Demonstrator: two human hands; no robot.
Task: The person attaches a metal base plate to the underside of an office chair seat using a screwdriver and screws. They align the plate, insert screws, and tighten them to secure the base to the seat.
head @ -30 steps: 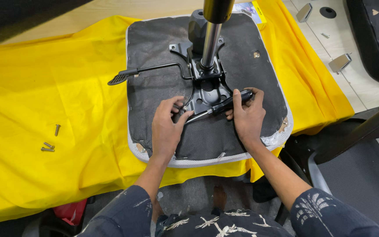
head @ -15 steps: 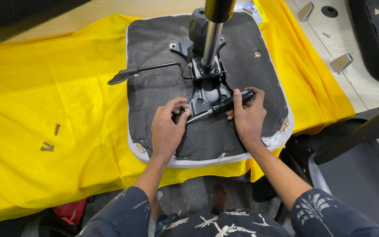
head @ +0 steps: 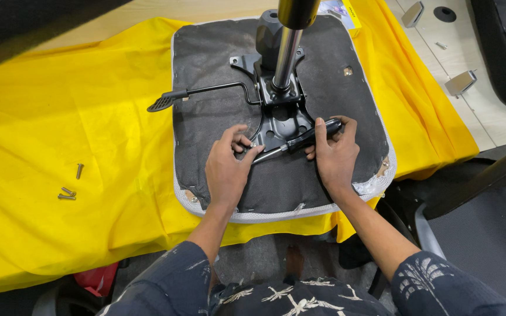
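While the upturned chair seat point(head: 206, 76) lies on the yellow cloth point(head: 60, 117) at upper centre of the frame, its dark grey felt underside faces up, edged in pale mesh. A black metal plate point(head: 279, 114) is at its middle, with a chrome post point(head: 285, 55) rising from it and a lever point(head: 206, 93) reaching left. The right hand point(head: 336, 157) is closed around the black handle of a screwdriver point(head: 300, 142). The left hand point(head: 228, 167) pinches its shaft near the tip, fingers bent. Three loose screws point(head: 68, 186) lie at left. A yellow-edged package point(head: 341, 9) peeks out at the top edge.
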